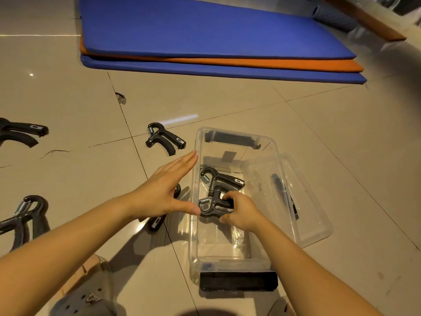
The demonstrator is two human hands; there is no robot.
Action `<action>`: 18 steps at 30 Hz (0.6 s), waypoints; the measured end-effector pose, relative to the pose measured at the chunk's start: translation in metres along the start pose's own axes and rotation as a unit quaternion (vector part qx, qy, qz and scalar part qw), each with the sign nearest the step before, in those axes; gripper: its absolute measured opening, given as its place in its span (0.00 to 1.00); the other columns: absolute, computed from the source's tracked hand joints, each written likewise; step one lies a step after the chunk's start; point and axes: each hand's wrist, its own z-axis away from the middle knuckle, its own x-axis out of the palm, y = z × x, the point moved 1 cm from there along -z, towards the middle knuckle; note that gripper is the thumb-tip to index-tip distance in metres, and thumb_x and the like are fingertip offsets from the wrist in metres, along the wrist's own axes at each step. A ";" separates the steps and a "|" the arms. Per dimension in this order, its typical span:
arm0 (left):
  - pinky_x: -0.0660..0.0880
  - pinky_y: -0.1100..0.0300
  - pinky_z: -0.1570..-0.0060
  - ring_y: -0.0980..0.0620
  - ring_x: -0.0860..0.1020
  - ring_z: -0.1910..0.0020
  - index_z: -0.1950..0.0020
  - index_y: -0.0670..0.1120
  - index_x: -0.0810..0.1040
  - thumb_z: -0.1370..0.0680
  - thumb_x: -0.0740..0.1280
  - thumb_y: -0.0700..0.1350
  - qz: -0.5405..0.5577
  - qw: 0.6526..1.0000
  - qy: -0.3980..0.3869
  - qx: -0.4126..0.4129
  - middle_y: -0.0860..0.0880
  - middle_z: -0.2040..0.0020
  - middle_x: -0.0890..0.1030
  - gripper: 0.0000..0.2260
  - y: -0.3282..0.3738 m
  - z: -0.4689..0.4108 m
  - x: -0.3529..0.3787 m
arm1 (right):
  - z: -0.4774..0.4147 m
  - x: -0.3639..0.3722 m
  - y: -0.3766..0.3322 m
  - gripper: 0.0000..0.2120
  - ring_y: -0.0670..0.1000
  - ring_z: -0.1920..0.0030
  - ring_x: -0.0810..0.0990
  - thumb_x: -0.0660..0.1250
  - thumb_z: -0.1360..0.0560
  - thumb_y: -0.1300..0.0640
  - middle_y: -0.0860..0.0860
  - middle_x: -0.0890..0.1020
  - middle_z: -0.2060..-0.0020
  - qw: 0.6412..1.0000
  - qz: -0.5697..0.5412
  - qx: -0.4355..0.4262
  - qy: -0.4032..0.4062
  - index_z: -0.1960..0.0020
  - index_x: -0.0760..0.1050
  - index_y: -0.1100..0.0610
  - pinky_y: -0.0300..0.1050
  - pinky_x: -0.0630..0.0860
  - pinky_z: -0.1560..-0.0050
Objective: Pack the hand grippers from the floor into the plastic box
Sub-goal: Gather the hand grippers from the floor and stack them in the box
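A clear plastic box (274, 147) stands open on the tiled floor. One black hand gripper (222, 177) lies on its bottom. My right hand (242, 212) is inside the box, shut on a second hand gripper (213, 205) just in front of the first. My left hand (166, 190) hovers open and flat beside the box's left wall, thumb touching that wall. Under it a further gripper (157, 221) lies partly hidden. More grippers lie on the floor: one beyond the left hand (165, 137), one at far left (20, 131), one at lower left (25, 215).
The box's clear lid (314, 222) leans against the box's right side. Stacked blue and orange mats (205, 42) lie beyond. A grey clog (88, 297) on my foot shows at the bottom. A small chip (120, 98) marks a tile joint.
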 end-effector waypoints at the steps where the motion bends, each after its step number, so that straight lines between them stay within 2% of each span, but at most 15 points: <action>1: 0.48 0.48 0.20 0.63 0.40 0.21 0.19 0.60 0.40 0.34 0.70 0.74 0.004 1.000 -0.003 0.002 0.64 0.20 0.39 0.55 0.000 -0.002 -0.001 | -0.005 0.001 0.001 0.28 0.52 0.47 0.81 0.82 0.36 0.57 0.49 0.82 0.47 1.000 0.015 0.001 -0.007 0.38 0.77 0.54 0.47 0.78 0.43; 4: 0.48 0.49 0.20 0.64 0.41 0.21 0.19 0.59 0.41 0.34 0.70 0.74 0.012 1.000 -0.004 0.007 0.65 0.20 0.40 0.55 -0.001 -0.004 -0.002 | -0.013 0.005 0.006 0.23 0.53 0.50 0.82 0.82 0.36 0.58 0.49 0.82 0.52 0.999 0.045 0.012 -0.013 0.44 0.77 0.53 0.47 0.79 0.46; 6: 0.48 0.48 0.20 0.64 0.41 0.21 0.19 0.59 0.41 0.34 0.71 0.74 0.016 1.000 -0.003 0.007 0.65 0.20 0.40 0.55 -0.002 -0.004 0.000 | -0.016 0.010 0.009 0.24 0.54 0.50 0.82 0.82 0.36 0.57 0.48 0.81 0.53 0.998 0.060 0.012 -0.012 0.46 0.75 0.53 0.46 0.78 0.48; 12: 0.49 0.47 0.21 0.62 0.41 0.21 0.19 0.60 0.41 0.35 0.70 0.74 0.024 1.000 -0.003 0.009 0.65 0.20 0.40 0.55 -0.006 -0.004 0.002 | -0.020 0.015 0.007 0.25 0.54 0.45 0.78 0.81 0.36 0.46 0.49 0.79 0.47 0.984 0.174 -0.036 0.018 0.44 0.77 0.52 0.50 0.77 0.47; 18: 0.49 0.47 0.21 0.62 0.42 0.21 0.19 0.61 0.41 0.35 0.69 0.75 0.021 1.000 -0.003 0.015 0.66 0.20 0.40 0.55 -0.009 -0.010 0.002 | -0.022 0.012 0.010 0.26 0.54 0.42 0.76 0.79 0.33 0.42 0.49 0.78 0.46 0.970 0.237 -0.053 0.023 0.40 0.77 0.51 0.50 0.74 0.46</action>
